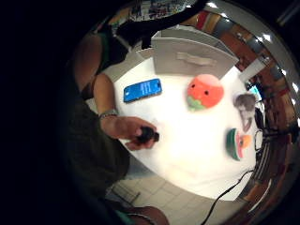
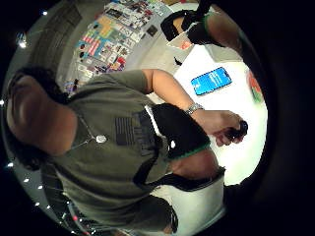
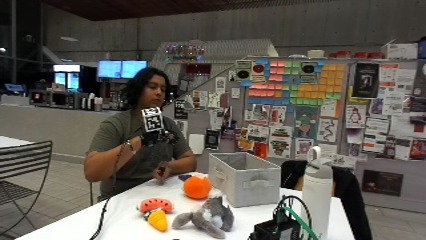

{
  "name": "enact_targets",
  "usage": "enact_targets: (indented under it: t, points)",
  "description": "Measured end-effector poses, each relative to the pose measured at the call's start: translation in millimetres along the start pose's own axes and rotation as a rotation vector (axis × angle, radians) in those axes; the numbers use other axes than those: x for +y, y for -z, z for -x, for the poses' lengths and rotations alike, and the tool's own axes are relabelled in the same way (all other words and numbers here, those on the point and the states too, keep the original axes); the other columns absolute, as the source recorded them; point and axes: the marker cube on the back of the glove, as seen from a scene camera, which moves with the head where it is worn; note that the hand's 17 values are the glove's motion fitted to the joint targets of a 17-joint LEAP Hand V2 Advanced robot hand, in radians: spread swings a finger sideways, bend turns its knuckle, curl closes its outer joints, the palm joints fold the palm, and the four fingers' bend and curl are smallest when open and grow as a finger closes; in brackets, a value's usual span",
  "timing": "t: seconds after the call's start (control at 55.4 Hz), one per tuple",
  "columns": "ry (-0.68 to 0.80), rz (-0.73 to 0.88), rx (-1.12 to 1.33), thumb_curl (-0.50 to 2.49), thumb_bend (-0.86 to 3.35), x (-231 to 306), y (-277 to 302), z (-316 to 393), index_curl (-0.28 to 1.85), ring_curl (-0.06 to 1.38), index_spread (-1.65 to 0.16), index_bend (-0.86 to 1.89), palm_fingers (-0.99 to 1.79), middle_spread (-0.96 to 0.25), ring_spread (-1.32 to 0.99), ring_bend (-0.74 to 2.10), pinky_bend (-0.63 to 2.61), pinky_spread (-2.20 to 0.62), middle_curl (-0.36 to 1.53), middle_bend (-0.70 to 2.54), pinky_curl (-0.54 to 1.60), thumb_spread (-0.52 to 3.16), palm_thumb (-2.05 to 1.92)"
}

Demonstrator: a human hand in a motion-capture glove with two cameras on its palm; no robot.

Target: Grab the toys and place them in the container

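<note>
The gloved right hand [image 3: 154, 136] is raised at chest height, well above the table [image 3: 126, 220] and apart from every toy; I cannot tell whether its fingers are straight or curled, and nothing shows in it. The bare left hand [image 3: 162, 172] rests on the table's far left edge, gripping a small dark object [image 1: 148, 135].

From left to right on the table lie 4 toys: a watermelon slice [image 3: 155, 204] touching a carrot [image 3: 158, 219], a grey bunny [image 3: 206, 218] near the front, and an orange ball [image 3: 197, 187] farther back, just beside the bin [image 3: 245, 186]. A blue phone [image 1: 143, 90] lies on the far side, and a white bottle [image 3: 317, 192] stands at the right.

The bin's inside is hidden in every view, so I cannot tell whether it holds anything.

Risks, as I judge them: the round ball could roll off if nudged during a reach. The slice and carrot touch, so lifting 1 may drag the other. The floppy bunny could catch on the bin's rim and fall outside.
</note>
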Motion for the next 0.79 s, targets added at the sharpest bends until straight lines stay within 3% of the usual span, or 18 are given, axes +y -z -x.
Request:
enact_targets:
  t: [0.126,0.343,0.505,0.614,0.722,0.794]
  points:
    - [-0.074,-0.003,0.186,0.05,0.02,-3.5,-5.8,-12.5,0.13,0.12,-0.27,0.26,0.52,-0.11,-0.18,0.36,0.46,-0.03,0.07,0.19,0.16,0.87,0.02]
    - [-0.08,0.029,0.036,0.12,0.0,1.8,-3.9,-8.3,0.19,0.15,-0.37,0.25,0.49,-0.15,-0.25,0.39,0.48,-0.04,0.13,0.19,0.21,1.23,0.0]
    - [-0.072,0.037,0.395,0.16,-0.01,11.2,1.8,-45.2,0.23,0.16,-0.4,0.24,0.47,-0.16,-0.28,0.41,0.49,-0.04,0.16,0.19,0.23,1.32,-0.01]
    - [-0.152,-0.011,0.117,0.18,-0.01,14.1,5.3,-20.2,0.25,0.17,-0.41,0.24,0.46,-0.16,-0.28,0.42,0.49,-0.03,0.18,0.19,0.24,1.35,-0.01]
    - [-0.175,-0.048,0.204,0.2,-0.01,26.0,19.9,-59.2,0.27,0.18,-0.42,0.23,0.47,-0.16,-0.29,0.44,0.49,-0.04,0.2,0.2,0.25,1.37,-0.01]
    - [-0.347,-0.112,0.095,0.21,-0.01,25.6,26.6,-71.2,0.28,0.19,-0.42,0.22,0.49,-0.17,-0.3,0.47,0.49,-0.04,0.22,0.2,0.26,1.38,-0.01]
